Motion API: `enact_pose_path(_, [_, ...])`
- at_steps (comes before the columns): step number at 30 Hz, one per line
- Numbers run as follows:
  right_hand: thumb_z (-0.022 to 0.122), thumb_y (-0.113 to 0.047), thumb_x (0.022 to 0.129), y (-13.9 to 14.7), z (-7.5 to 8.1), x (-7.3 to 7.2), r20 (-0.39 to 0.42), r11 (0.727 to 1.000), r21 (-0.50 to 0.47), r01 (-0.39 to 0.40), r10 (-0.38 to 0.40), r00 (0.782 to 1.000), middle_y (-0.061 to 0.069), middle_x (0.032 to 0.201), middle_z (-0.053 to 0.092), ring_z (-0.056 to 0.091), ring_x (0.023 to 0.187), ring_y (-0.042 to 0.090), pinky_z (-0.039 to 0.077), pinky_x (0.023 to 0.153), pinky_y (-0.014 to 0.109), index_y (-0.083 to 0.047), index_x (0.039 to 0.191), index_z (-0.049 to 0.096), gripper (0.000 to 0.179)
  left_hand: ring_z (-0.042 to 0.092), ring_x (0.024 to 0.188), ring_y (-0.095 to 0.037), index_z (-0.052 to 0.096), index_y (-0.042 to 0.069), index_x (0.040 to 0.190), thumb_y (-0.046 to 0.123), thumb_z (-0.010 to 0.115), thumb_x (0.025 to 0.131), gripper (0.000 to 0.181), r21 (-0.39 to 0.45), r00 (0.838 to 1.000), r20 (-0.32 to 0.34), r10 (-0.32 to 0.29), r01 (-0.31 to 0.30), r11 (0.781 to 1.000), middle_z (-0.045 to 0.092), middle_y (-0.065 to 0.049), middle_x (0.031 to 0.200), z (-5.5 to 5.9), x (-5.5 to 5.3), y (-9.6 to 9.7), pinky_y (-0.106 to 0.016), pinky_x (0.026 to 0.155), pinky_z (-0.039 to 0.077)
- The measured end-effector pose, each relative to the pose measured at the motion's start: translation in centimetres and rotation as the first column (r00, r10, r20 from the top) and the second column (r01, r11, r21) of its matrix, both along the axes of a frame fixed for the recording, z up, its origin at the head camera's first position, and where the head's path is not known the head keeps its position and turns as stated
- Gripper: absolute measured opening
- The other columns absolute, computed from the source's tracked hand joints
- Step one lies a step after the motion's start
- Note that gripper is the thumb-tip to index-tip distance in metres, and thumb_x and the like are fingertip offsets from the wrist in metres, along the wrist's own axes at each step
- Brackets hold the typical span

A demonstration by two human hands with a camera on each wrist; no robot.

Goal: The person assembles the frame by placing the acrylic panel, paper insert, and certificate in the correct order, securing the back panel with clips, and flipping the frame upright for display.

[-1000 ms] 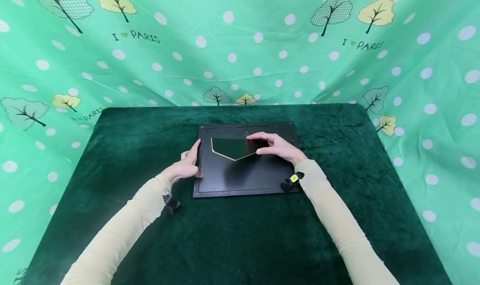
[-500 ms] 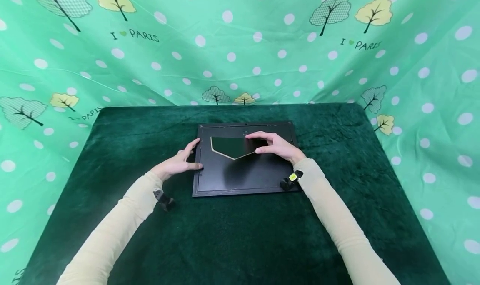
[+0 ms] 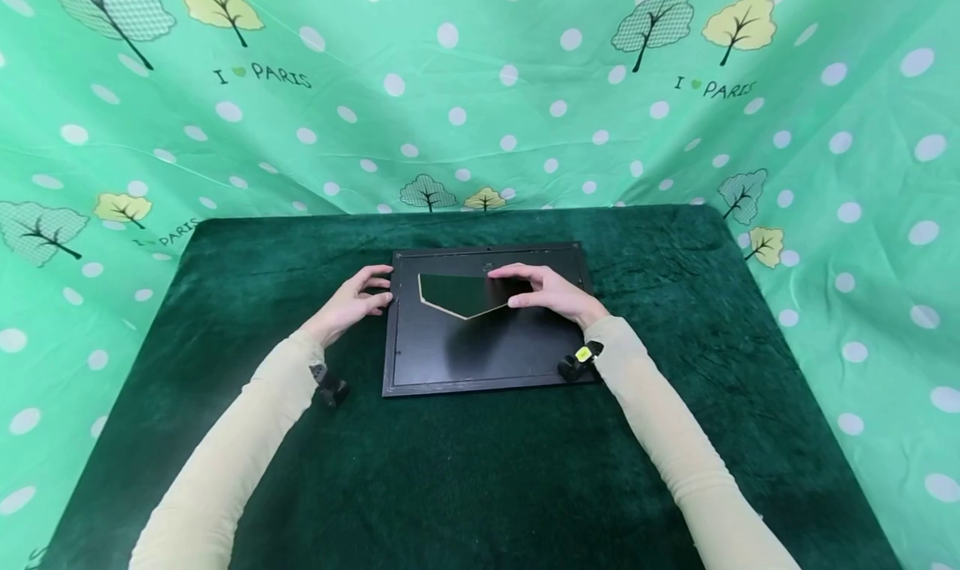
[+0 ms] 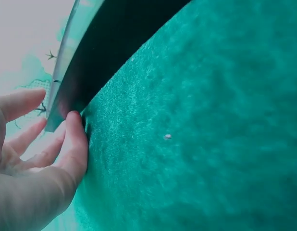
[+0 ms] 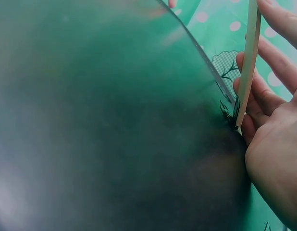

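Note:
A black picture frame (image 3: pixel 427 357) lies face down on the table. Its easel stand (image 3: pixel 453 295), a dark pointed panel with a pale edge, is raised from the backing. My right hand (image 3: pixel 551 293) pinches the stand near its right end between thumb and fingers. In the right wrist view the stand (image 5: pixel 249 67) rises edge-on from a dark hinge (image 5: pixel 231 114). My left hand (image 3: pixel 347 302) is at the frame's left edge, fingers extended and slightly bent. The left wrist view has its thumb tip right at the frame's black side (image 4: pixel 110 48).
Dark green plush cloth (image 3: pixel 480 478) covers the table around the frame. A green dotted curtain (image 3: pixel 465 70) with printed trees hangs behind and at the sides. A small black wrist camera (image 3: pixel 330 387) sits on the left wrist, another (image 3: pixel 577 363) on the right.
My left hand has shifted up along the frame's left edge, and its thumb has moved off the frame's face to the outer side. The right hand keeps holding the stand in place.

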State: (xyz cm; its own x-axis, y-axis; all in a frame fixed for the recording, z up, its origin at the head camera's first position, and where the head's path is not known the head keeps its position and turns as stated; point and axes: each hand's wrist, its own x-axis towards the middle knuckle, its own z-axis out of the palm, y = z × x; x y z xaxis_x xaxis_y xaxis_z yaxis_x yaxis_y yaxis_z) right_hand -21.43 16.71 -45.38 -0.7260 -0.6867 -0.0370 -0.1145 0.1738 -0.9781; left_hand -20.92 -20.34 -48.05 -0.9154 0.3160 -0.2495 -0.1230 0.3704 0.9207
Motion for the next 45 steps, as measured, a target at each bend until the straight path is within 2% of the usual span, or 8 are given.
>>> enact_pose_path(8, [0.061,0.001,0.092,0.0,0.0,0.1,0.005,1.000,-0.007,0.004,-0.004,1.000,0.007,0.144,0.046,0.034,0.135,0.020,0.026,0.107,0.051,-0.003,0.140,0.050,0.049,0.060,0.096,-0.027,0.032,0.010,0.149,0.001,0.063,0.092,0.066,0.031,0.999,0.034,0.032,-0.033,0.999,0.043,-0.024,0.129,-0.4,-0.7,0.3,-0.033,0.084,0.052])
enact_pose_path(17, [0.060,0.003,0.092,0.1,0.1,0.0,0.011,1.000,-0.018,0.005,-0.005,1.000,0.007,0.144,0.046,0.034,0.135,0.020,0.025,0.108,0.052,-0.002,0.140,0.050,0.049,0.059,0.096,-0.026,0.029,0.008,0.151,-0.001,0.063,0.092,0.069,0.049,0.999,0.042,0.018,-0.020,0.999,0.040,-0.027,0.132,-0.1,-0.7,0.3,-0.032,0.083,0.052])
enact_pose_path(23, [0.060,0.001,0.092,0.1,0.0,0.0,0.008,1.000,-0.017,0.005,-0.005,1.000,0.007,0.144,0.046,0.033,0.136,0.019,0.025,0.108,0.051,-0.003,0.140,0.050,0.049,0.057,0.096,-0.024,0.026,0.008,0.151,-0.001,0.063,0.091,0.071,0.058,0.999,0.048,0.004,-0.007,0.998,0.037,-0.027,0.134,0.1,-0.7,0.1,-0.027,0.082,0.050])
enact_pose_path(30, [0.062,0.000,0.092,0.1,0.0,0.0,0.012,1.000,-0.030,-0.001,0.002,1.000,0.007,0.144,0.047,0.033,0.136,0.020,0.024,0.108,0.051,-0.002,0.140,0.050,0.049,0.058,0.095,-0.026,0.027,0.006,0.150,-0.004,0.064,0.090,0.071,0.047,0.999,0.045,-0.004,0.002,0.999,0.038,-0.028,0.131,-0.1,-1.0,0.2,-0.035,0.084,0.052])
enact_pose_path(34, [0.061,0.000,0.092,0.2,-0.1,0.0,0.007,1.000,-0.028,-0.001,0.001,1.000,0.007,0.144,0.047,0.033,0.136,0.020,0.024,0.108,0.052,-0.002,0.140,0.050,0.049,0.060,0.093,-0.028,0.019,0.014,0.155,0.001,0.065,0.091,0.080,-0.016,0.998,0.046,-0.048,0.049,0.999,0.038,-0.026,0.131,0.0,-1.5,0.1,-0.042,0.085,0.051])
enact_pose_path(38, [0.061,0.002,0.092,0.2,-0.1,-0.1,-0.002,1.000,-0.023,0.006,-0.006,1.000,0.008,0.143,0.047,0.033,0.136,0.021,0.024,0.108,0.052,-0.002,0.139,0.050,0.049,0.061,0.088,-0.028,0.008,0.023,0.157,0.008,0.065,0.093,0.087,-0.079,0.990,0.058,-0.131,0.136,0.988,0.036,-0.023,0.132,0.5,-2.0,-0.1,-0.042,0.083,0.049])
enact_pose_path(41, [0.060,0.003,0.092,0.1,-0.2,-0.1,0.001,1.000,-0.022,0.008,-0.008,1.000,0.008,0.143,0.047,0.033,0.136,0.021,0.024,0.108,0.052,-0.001,0.139,0.050,0.049,0.060,0.084,-0.025,0.003,0.023,0.157,0.011,0.064,0.094,0.089,-0.101,0.979,0.069,-0.190,0.196,0.975,0.034,-0.023,0.134,0.8,-2.3,-0.3,-0.040,0.079,0.048])
enact_pose_path(45, [0.060,0.003,0.092,0.1,-0.2,-0.1,0.007,1.000,-0.023,0.004,-0.004,1.000,0.006,0.143,0.047,0.034,0.135,0.019,0.024,0.108,0.052,-0.002,0.140,0.050,0.049,0.054,0.070,-0.017,-0.001,0.022,0.156,0.012,0.063,0.095,0.089,-0.108,0.969,0.091,-0.231,0.241,0.965,0.032,-0.023,0.135,0.8,-2.8,-0.6,-0.035,0.075,0.047])
